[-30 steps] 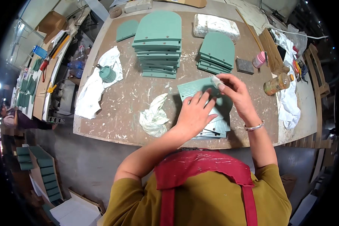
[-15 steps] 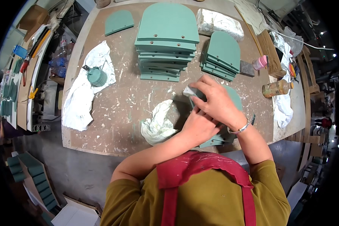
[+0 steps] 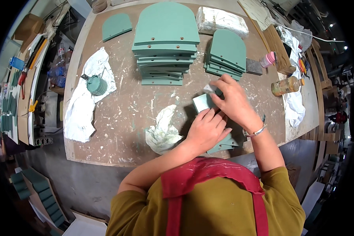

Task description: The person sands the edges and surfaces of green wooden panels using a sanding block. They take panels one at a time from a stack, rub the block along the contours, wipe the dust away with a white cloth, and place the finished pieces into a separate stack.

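My right hand (image 3: 236,98) pinches a small white block (image 3: 209,89) between thumb and fingers, over the far edge of a green panel (image 3: 202,103). My left hand (image 3: 208,130) lies on that panel with its fingers stretched out, just nearer than the right. The two hands cover most of the panel. More green panels (image 3: 221,148) show beneath, near the front edge of the table. Left of my left hand lies a crumpled white cloth (image 3: 163,131), touching neither hand.
A tall stack of large green panels (image 3: 167,23) stands at the back, with a smaller stack (image 3: 227,49) to its right. A single panel (image 3: 117,26) lies far left. A green-coated pot (image 3: 96,85) sits on white cloth. Bottles (image 3: 286,86) and a dark block (image 3: 253,67) are at the right.
My right hand has moved slightly away and to the right with the white block. More of the panel's pale far corner shows. My left hand's fingers are now less covered.
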A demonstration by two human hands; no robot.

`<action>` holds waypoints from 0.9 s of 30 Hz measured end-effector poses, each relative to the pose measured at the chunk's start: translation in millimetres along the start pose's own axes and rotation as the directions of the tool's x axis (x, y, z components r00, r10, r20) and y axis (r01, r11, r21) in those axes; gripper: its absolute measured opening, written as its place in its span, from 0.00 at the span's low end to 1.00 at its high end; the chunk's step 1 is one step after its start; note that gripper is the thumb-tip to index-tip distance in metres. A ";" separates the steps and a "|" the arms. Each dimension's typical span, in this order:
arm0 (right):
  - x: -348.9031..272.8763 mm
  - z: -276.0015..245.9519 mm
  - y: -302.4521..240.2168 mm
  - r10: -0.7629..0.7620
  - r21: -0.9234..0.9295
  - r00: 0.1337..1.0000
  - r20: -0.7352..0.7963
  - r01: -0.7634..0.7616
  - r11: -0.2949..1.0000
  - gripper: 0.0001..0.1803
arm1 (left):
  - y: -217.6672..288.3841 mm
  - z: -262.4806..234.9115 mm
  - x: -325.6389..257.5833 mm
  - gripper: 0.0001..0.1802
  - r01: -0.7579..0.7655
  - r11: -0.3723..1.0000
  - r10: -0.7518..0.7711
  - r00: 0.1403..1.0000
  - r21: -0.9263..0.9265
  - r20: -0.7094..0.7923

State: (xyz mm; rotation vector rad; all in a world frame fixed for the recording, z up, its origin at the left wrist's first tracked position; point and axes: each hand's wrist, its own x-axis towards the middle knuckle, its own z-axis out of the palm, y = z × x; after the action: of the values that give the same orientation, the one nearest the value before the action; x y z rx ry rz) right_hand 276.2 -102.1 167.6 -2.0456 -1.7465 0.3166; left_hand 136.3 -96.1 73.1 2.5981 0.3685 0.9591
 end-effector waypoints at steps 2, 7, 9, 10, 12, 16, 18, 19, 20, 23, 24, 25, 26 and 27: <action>-0.3 0.9 1.6 0.063 -0.022 0.998 0.000 -0.063 0.998 0.15 | 1.2 0.1 -1.4 0.20 0.007 1.000 -0.007 1.000 0.014 0.003; -5.3 9.6 2.0 -0.106 0.015 0.994 0.011 0.106 0.994 0.13 | 2.5 -0.5 0.2 0.19 -0.003 0.999 0.003 1.000 0.037 0.001; -5.9 0.3 9.5 0.000 -0.046 1.000 -0.029 -0.001 0.999 0.12 | 3.6 -0.4 1.3 0.19 0.010 0.999 -0.010 1.000 0.046 -0.008; -5.7 -8.2 14.9 0.087 -0.044 0.996 -0.025 -0.088 0.995 0.12 | 4.2 -0.3 1.5 0.20 0.013 0.998 -0.011 1.000 0.057 -0.021; -6.2 -14.4 16.6 0.154 -0.082 0.985 -0.077 -0.161 0.984 0.11 | 5.0 -1.0 1.4 0.20 0.037 0.999 -0.037 0.999 0.024 -0.003; -7.4 8.6 8.1 -0.127 0.022 0.987 -0.094 0.129 0.991 0.08 | 4.4 -4.3 1.7 0.22 0.026 1.000 -0.026 0.999 -0.011 0.022; -10.2 24.1 11.1 -0.172 0.055 0.977 -0.127 0.180 0.982 0.08 | 3.9 -5.2 3.0 0.22 -0.007 1.000 0.007 0.999 0.004 -0.033; -13.1 25.8 18.6 -0.062 0.027 0.993 -0.101 0.065 0.998 0.08 | 3.6 -5.9 3.5 0.22 0.007 1.000 -0.007 1.000 -0.012 0.012; -15.5 24.0 28.2 -0.031 0.009 0.989 -0.144 0.032 0.999 0.08 | 4.1 -6.2 4.3 0.21 0.002 1.000 -0.003 0.999 0.014 0.041; -23.8 0.5 56.1 0.112 -0.039 0.967 -0.230 -0.124 0.992 0.09 | 5.2 -8.1 6.0 0.20 0.015 0.998 -0.019 0.997 0.056 0.073; -26.9 -9.1 62.2 0.120 -0.042 0.959 -0.258 -0.135 0.990 0.09 | 5.7 -8.6 6.4 0.20 0.013 0.999 -0.016 0.998 0.047 0.058; -27.6 -16.7 65.6 0.176 -0.047 0.953 -0.248 -0.193 0.980 0.09 | 6.1 -9.2 6.8 0.20 0.016 0.999 -0.019 0.998 0.037 0.060; -27.4 -21.1 65.3 0.184 -0.057 0.949 -0.255 -0.204 0.977 0.09 | 6.4 -9.8 7.0 0.20 0.029 0.999 -0.030 0.998 0.020 0.063; -26.6 -22.8 62.7 0.225 -0.073 0.937 -0.266 -0.252 0.965 0.09 | 6.6 -10.1 7.3 0.19 0.023 0.999 -0.025 0.998 0.028 0.062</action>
State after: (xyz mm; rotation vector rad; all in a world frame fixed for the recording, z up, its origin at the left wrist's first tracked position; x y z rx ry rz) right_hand 336.6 -139.2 156.1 -2.2655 -1.3898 0.0266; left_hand 135.7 -97.2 87.1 2.6351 0.3985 0.8690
